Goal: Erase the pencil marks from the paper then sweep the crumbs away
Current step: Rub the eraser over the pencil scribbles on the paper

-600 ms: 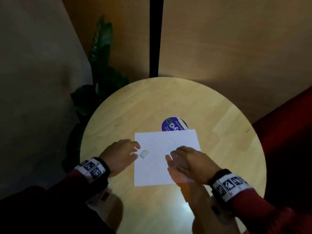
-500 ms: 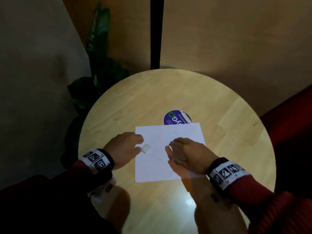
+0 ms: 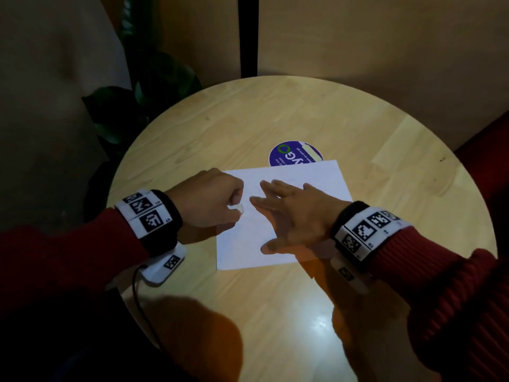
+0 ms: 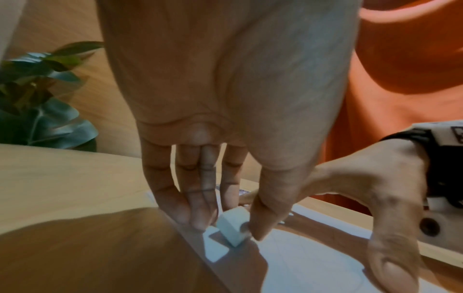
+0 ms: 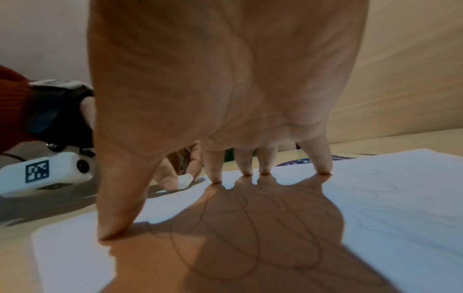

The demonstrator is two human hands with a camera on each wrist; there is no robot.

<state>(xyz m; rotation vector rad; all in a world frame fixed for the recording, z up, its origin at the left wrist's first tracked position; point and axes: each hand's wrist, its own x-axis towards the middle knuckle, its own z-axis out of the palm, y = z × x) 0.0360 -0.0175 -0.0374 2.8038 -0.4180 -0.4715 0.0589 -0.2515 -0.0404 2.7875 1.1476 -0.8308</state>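
Note:
A white sheet of paper [image 3: 325, 183] lies on the round wooden table [image 3: 275, 117]. Faint looping pencil lines [image 5: 250, 228] show on the paper [image 5: 400, 198] under my right palm. My left hand [image 3: 212, 199] pinches a small white eraser [image 3: 238, 208] between thumb and fingers, with its corner down on the sheet's left edge. In the left wrist view the eraser [image 4: 233, 226] stands tilted on the paper [image 4: 313, 257]. My right hand [image 3: 292, 208] is spread with fingers straight, and its fingertips [image 5: 246, 172] press on the sheet. The eraser [image 5: 185, 181] shows left of them.
A round purple sticker [image 3: 294, 155] is on the table, partly under the paper's far edge. A dark leafy plant [image 3: 143, 106] stands beyond the table's left rim. Wooden wall panels [image 3: 358, 37] rise behind, and a red seat [image 3: 490, 150] is at the right.
My left hand has picked up the eraser, which lay loose on the paper, and brought it down on the sheet. My right hand has spread out flat on the paper.

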